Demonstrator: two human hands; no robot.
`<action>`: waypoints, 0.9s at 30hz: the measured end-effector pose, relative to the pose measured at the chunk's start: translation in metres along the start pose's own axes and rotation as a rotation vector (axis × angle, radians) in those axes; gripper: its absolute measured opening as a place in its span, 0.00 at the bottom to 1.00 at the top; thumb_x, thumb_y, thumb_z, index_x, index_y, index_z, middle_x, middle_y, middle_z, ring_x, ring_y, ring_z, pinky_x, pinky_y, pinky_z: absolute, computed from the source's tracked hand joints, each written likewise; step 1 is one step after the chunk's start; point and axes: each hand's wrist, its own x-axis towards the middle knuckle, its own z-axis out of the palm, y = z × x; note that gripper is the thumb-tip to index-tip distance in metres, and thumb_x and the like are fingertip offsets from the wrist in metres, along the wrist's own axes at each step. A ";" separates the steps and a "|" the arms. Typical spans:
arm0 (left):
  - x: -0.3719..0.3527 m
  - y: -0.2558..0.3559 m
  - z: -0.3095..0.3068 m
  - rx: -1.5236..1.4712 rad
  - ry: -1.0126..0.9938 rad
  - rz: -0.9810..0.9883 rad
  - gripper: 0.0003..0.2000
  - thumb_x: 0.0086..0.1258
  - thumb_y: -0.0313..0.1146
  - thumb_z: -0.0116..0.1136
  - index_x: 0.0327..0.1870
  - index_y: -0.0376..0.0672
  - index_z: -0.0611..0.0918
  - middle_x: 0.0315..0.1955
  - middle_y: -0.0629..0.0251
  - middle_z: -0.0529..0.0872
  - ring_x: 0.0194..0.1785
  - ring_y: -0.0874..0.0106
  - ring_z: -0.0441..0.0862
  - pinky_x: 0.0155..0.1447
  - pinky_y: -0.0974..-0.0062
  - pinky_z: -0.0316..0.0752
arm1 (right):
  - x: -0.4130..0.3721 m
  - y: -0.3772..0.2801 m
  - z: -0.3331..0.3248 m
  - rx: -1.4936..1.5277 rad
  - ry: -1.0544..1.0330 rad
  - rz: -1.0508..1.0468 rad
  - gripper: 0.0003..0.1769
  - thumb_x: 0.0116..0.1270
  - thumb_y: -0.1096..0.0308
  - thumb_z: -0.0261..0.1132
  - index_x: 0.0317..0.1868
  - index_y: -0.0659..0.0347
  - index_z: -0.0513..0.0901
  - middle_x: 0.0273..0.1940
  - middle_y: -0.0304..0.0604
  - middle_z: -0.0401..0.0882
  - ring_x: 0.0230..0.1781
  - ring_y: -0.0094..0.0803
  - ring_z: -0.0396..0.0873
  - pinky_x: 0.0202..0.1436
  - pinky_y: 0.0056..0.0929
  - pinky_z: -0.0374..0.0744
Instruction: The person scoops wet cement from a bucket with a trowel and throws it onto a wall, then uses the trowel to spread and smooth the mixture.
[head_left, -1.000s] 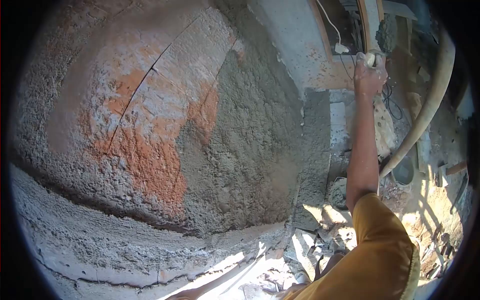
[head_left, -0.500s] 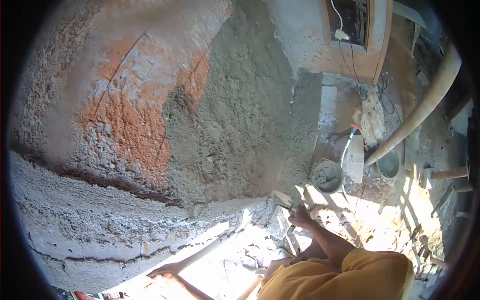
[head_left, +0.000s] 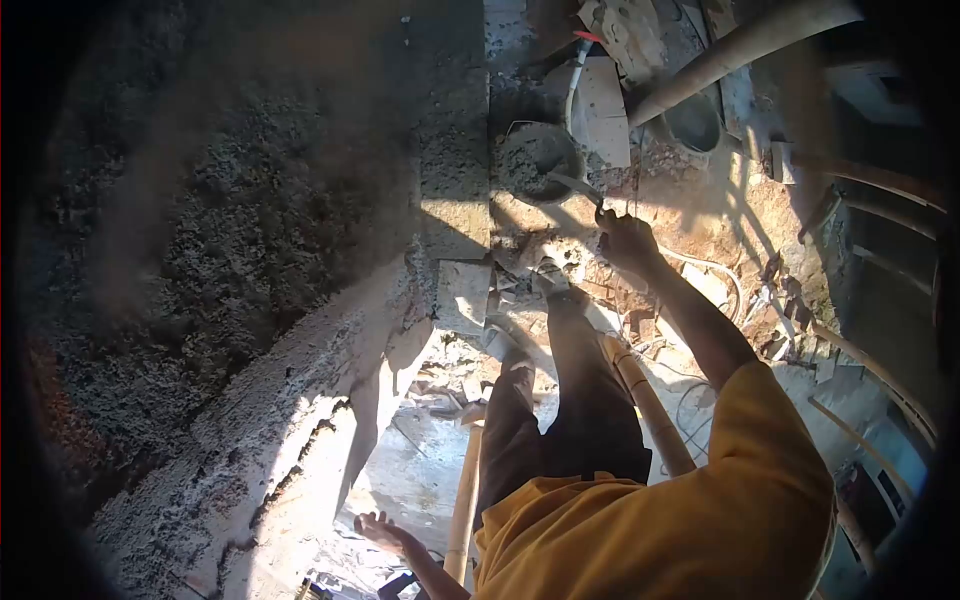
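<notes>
My right hand (head_left: 628,243) is closed round the handle of a trowel (head_left: 574,184), whose blade reaches over the edge of a round pan (head_left: 541,163) holding grey mortar. At the lower left, my left hand (head_left: 382,532) is held out with its fingers apart and nothing in it, beside the rough ledge of the wall. Dark, rough mortar covers the wall (head_left: 260,200) on the left.
A second round container (head_left: 692,124) stands right of the pan, near a thick slanting pole (head_left: 740,62). Bamboo poles (head_left: 468,490) flank my legs. A white hose with a red end (head_left: 586,38) lies near the pan. Rubble covers the sunlit ground.
The view has swung right and down. My right hand has moved with the trowel from the wall's ledge to the mortar pan. My left hand now shows spread fingers beside the ledge.
</notes>
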 end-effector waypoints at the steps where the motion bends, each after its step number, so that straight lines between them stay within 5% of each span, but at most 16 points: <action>1: -0.025 -0.015 0.018 0.302 -0.380 0.072 0.30 0.77 0.47 0.67 0.72 0.37 0.76 0.59 0.49 0.83 0.55 0.58 0.85 0.57 0.59 0.81 | 0.020 -0.012 0.002 -0.004 0.055 -0.061 0.17 0.69 0.61 0.67 0.56 0.54 0.82 0.37 0.48 0.88 0.40 0.50 0.89 0.45 0.53 0.85; 2: -0.019 -0.076 0.024 0.438 -0.629 0.143 0.30 0.73 0.40 0.72 0.71 0.33 0.76 0.57 0.50 0.86 0.53 0.61 0.86 0.56 0.64 0.81 | 0.035 -0.035 -0.006 -0.031 0.137 -0.153 0.20 0.71 0.61 0.66 0.61 0.54 0.80 0.41 0.50 0.88 0.40 0.50 0.89 0.43 0.55 0.84; 3: -0.013 -0.100 0.038 0.646 -0.819 -0.042 0.31 0.70 0.36 0.75 0.71 0.33 0.77 0.58 0.51 0.87 0.52 0.62 0.87 0.57 0.65 0.81 | 0.050 -0.054 -0.012 -0.054 0.218 -0.249 0.22 0.73 0.60 0.65 0.65 0.53 0.79 0.45 0.52 0.88 0.40 0.50 0.89 0.41 0.56 0.84; 4: -0.008 -0.139 0.048 0.634 -0.897 -0.103 0.29 0.72 0.36 0.73 0.71 0.35 0.78 0.60 0.52 0.87 0.54 0.63 0.89 0.58 0.64 0.82 | 0.067 -0.065 -0.002 -0.132 0.440 -0.423 0.22 0.73 0.60 0.66 0.65 0.53 0.79 0.47 0.53 0.88 0.39 0.51 0.88 0.38 0.55 0.83; 5: -0.004 -0.159 0.063 0.685 -0.911 -0.428 0.27 0.77 0.39 0.69 0.71 0.36 0.78 0.60 0.53 0.87 0.56 0.65 0.89 0.59 0.63 0.82 | 0.081 -0.068 0.003 -0.194 0.591 -0.535 0.23 0.73 0.60 0.67 0.66 0.52 0.79 0.49 0.53 0.87 0.37 0.50 0.87 0.36 0.54 0.83; 7: -0.014 -0.164 0.086 0.449 -0.914 -0.575 0.27 0.81 0.45 0.63 0.72 0.35 0.77 0.61 0.53 0.87 0.56 0.63 0.89 0.59 0.63 0.82 | 0.102 -0.072 0.017 -0.324 0.842 -0.651 0.23 0.72 0.59 0.68 0.66 0.50 0.81 0.54 0.53 0.84 0.34 0.49 0.85 0.34 0.52 0.82; 9: -0.030 -0.148 0.128 0.413 -0.914 -0.468 0.27 0.83 0.48 0.58 0.73 0.35 0.76 0.61 0.52 0.87 0.57 0.62 0.88 0.60 0.64 0.81 | 0.141 0.018 0.117 -0.479 0.831 -0.626 0.24 0.72 0.61 0.67 0.67 0.53 0.81 0.56 0.54 0.83 0.35 0.48 0.83 0.37 0.54 0.84; 10: -0.037 -0.131 0.140 0.401 -0.925 -0.415 0.27 0.84 0.47 0.58 0.73 0.35 0.76 0.61 0.51 0.87 0.58 0.62 0.88 0.60 0.64 0.81 | 0.155 0.078 0.167 -0.510 0.450 -0.476 0.25 0.71 0.62 0.65 0.68 0.53 0.81 0.56 0.56 0.83 0.41 0.51 0.85 0.43 0.54 0.85; 11: -0.045 -0.125 0.144 0.386 -0.948 -0.360 0.26 0.84 0.46 0.58 0.73 0.35 0.76 0.60 0.51 0.87 0.58 0.62 0.88 0.60 0.64 0.81 | 0.174 0.159 0.216 -0.323 -0.172 -0.108 0.24 0.73 0.61 0.64 0.68 0.51 0.81 0.54 0.53 0.84 0.46 0.53 0.86 0.51 0.54 0.85; 12: -0.048 -0.125 0.152 0.351 -0.955 -0.342 0.21 0.87 0.44 0.55 0.68 0.36 0.80 0.53 0.56 0.90 0.54 0.69 0.88 0.59 0.68 0.80 | 0.163 0.118 0.170 -0.160 -0.180 0.050 0.16 0.75 0.55 0.64 0.54 0.57 0.85 0.57 0.59 0.86 0.41 0.50 0.91 0.47 0.57 0.89; 15: -0.060 -0.112 0.167 0.335 -0.910 -0.447 0.21 0.86 0.44 0.56 0.67 0.37 0.81 0.51 0.58 0.90 0.53 0.70 0.88 0.56 0.70 0.80 | 0.125 0.054 0.131 -0.369 0.294 -0.115 0.18 0.74 0.52 0.66 0.52 0.57 0.85 0.52 0.59 0.88 0.43 0.51 0.91 0.51 0.56 0.88; 17: -0.058 -0.123 0.181 0.349 -0.957 -0.448 0.21 0.86 0.43 0.57 0.67 0.36 0.81 0.51 0.59 0.90 0.53 0.70 0.88 0.55 0.71 0.79 | 0.113 0.045 0.123 0.035 0.325 0.054 0.19 0.72 0.53 0.67 0.54 0.56 0.82 0.41 0.52 0.90 0.41 0.54 0.90 0.51 0.56 0.88; 19: -0.057 -0.124 0.196 0.374 -1.021 -0.420 0.20 0.86 0.43 0.57 0.67 0.36 0.81 0.51 0.59 0.90 0.53 0.70 0.88 0.55 0.71 0.79 | 0.125 0.103 0.175 -0.167 0.013 0.035 0.18 0.72 0.57 0.65 0.57 0.55 0.80 0.42 0.54 0.89 0.42 0.54 0.90 0.50 0.58 0.88; 21: -0.047 -0.108 0.208 0.373 -1.028 -0.358 0.22 0.85 0.45 0.58 0.67 0.37 0.81 0.53 0.57 0.90 0.54 0.68 0.88 0.57 0.68 0.79 | 0.136 0.112 0.177 -0.197 0.008 -0.079 0.17 0.73 0.60 0.63 0.58 0.55 0.79 0.40 0.55 0.89 0.44 0.54 0.91 0.48 0.57 0.88; 25: -0.052 -0.093 0.220 0.346 -0.975 -0.357 0.23 0.84 0.47 0.57 0.68 0.37 0.80 0.57 0.54 0.88 0.58 0.64 0.88 0.61 0.64 0.78 | 0.112 0.052 0.152 0.010 0.301 0.131 0.19 0.72 0.62 0.64 0.59 0.59 0.78 0.50 0.57 0.85 0.46 0.54 0.90 0.46 0.57 0.88; 27: -0.051 -0.095 0.238 0.321 -0.981 -0.349 0.23 0.84 0.46 0.57 0.68 0.37 0.80 0.56 0.54 0.88 0.57 0.64 0.87 0.60 0.65 0.78 | 0.123 0.086 0.180 -0.115 0.224 -0.025 0.17 0.73 0.60 0.64 0.56 0.59 0.77 0.41 0.55 0.86 0.37 0.54 0.90 0.37 0.54 0.89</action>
